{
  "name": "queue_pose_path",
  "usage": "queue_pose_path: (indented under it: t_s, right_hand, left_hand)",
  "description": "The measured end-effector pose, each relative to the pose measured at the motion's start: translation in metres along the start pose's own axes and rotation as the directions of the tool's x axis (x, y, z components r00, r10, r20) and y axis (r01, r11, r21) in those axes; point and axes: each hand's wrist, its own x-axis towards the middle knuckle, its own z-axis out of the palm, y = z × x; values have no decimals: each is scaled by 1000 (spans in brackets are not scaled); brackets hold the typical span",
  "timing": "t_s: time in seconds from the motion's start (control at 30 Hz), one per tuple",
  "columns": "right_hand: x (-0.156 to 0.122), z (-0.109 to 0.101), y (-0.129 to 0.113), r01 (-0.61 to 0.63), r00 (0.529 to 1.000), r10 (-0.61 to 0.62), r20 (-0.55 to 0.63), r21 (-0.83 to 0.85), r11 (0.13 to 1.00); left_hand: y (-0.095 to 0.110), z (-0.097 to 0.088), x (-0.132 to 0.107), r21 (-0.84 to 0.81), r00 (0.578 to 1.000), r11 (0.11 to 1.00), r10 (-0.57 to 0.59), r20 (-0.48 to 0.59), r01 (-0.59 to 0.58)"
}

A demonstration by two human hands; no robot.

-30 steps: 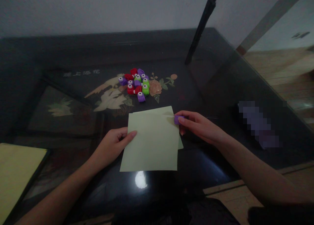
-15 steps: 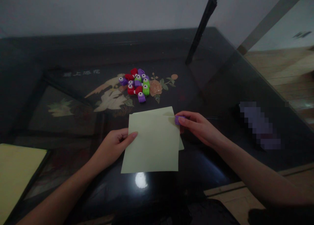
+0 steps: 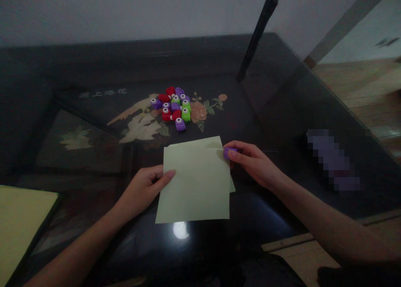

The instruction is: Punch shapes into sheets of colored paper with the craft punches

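My left hand point(image 3: 152, 184) pinches the left edge of the pale green paper sheets point(image 3: 196, 184), its thumb on top and its fingers behind. A second sheet peeks out at the top and right. At the upper right corner of the paper, my right hand point(image 3: 252, 159) grips a small purple craft punch point(image 3: 229, 153) between thumb and fingers. The punch sits against the sheet's right edge; the fingers partly hide it. Beyond the paper lies a cluster of several red, green and purple craft punches point(image 3: 176, 107) with white round tops.
The dark glossy table point(image 3: 260, 124) carries a painted flower and bird pattern. Yellow paper point(image 3: 25, 224) lies at the lower left. A blurred-out object point(image 3: 332, 159) rests at the right. A dark upright post point(image 3: 258, 34) stands at the back right.
Both hands hold almost the same positions, with the punch at the same corner. The lower edge of the paper sits very slightly lower in view.
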Motion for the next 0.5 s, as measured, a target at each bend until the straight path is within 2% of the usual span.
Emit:
queue_pose_path:
  t_s: [0.3,0.5]
  right_hand:
    - [1,-4,1,47,999,-47,10,-100,994]
    - [0,-4,1,37,999,-36,23,-50,998]
  left_hand:
    - [0,1,-1,-7,1000,1000,24,-12,-24]
    - [-2,2,-2,-34,999,999,-15,-35,14]
